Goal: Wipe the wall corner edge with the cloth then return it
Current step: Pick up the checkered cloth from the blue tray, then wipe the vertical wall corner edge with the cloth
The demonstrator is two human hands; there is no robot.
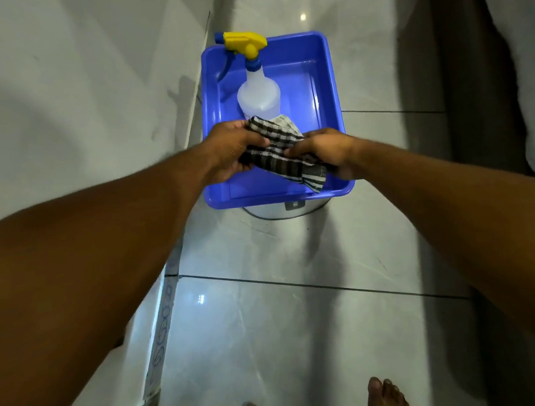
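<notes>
Holding striped cloth (282, 151) over blue tub (331, 100): left hand (234, 150), right hand (326, 152), fingers of both pinching it. Spray bottle (258, 93) stands upright in tub.

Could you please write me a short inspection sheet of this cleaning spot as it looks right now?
Surface: glossy grey tiled floor, with light reflections.
Job's things: striped cloth bunched between both hands over the blue tub; tiled wall on the left, its edge running beside the tub.
Clutter: spray bottle with a yellow trigger head standing upright in the tub; a round metal container partly visible under the tub's near rim.
Grippers: left hand and right hand both closed on the cloth.
Cables: nothing seen.
Surroundings: dark panel on the right; bare feet at the bottom edge.
</notes>
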